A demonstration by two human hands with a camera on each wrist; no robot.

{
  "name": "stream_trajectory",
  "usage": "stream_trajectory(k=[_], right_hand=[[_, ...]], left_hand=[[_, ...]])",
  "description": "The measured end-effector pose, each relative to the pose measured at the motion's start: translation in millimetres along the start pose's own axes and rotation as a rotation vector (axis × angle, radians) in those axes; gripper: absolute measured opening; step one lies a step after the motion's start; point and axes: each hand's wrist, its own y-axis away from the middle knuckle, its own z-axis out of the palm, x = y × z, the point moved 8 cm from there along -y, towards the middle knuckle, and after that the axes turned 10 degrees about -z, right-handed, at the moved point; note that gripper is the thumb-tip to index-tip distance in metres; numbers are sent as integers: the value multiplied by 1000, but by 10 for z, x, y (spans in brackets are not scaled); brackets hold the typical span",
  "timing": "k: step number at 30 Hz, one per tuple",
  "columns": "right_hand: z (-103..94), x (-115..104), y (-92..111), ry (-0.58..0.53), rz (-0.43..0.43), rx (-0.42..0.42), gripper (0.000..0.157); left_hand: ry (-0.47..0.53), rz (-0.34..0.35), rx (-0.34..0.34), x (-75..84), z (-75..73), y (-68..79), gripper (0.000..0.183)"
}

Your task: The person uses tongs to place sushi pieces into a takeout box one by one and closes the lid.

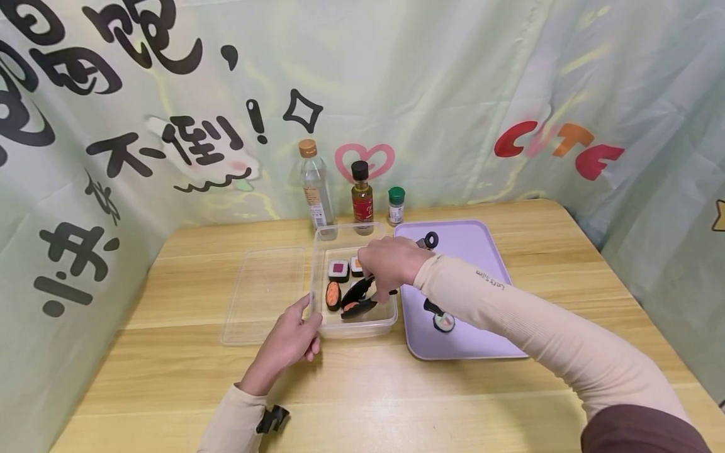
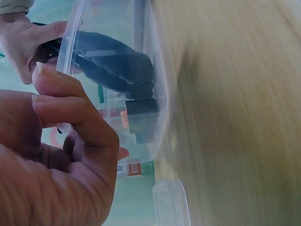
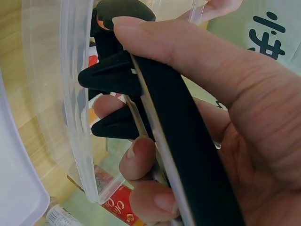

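A clear plastic container [image 1: 351, 330] stands in the middle of the table with several sushi pieces in it, among them a square-centred roll [image 1: 338, 270] and an orange-topped piece [image 1: 333, 294]. My left hand [image 1: 291, 333] grips its front left corner, the fingers curled at the rim. My right hand [image 1: 393, 261] holds black tongs [image 3: 183, 141] above the container. Down inside, the tong heads [image 1: 358, 308] are around another orange-topped piece [image 1: 351, 306]; whether it touches the bottom I cannot tell.
Right of the container lies a purple tray [image 1: 459, 346] with a round sushi roll [image 1: 444, 323] and a dark piece partly behind my sleeve. A clear lid [image 1: 263, 296] lies left. Behind stand a clear bottle [image 1: 317, 189], a red-labelled bottle [image 1: 362, 201] and a green-capped jar [image 1: 396, 206].
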Motion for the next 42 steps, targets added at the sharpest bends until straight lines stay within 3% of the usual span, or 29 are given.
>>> stream_trajectory(k=[5,19,34,42], right_hand=[[-2,14,1,-2,5,-2,43],[-43,73,66,-49,11,-4,46],[-105,117,130,-77,-1,1,41],[-261,192,278,-139,-59,64,32]], left_hand=[[-1,5,-1,-4,0,-5,64],[13,1,-1,-1,2,-5,64],[14,9,-4,5,7,0,63],[7,9,1,9,5,-3,63]])
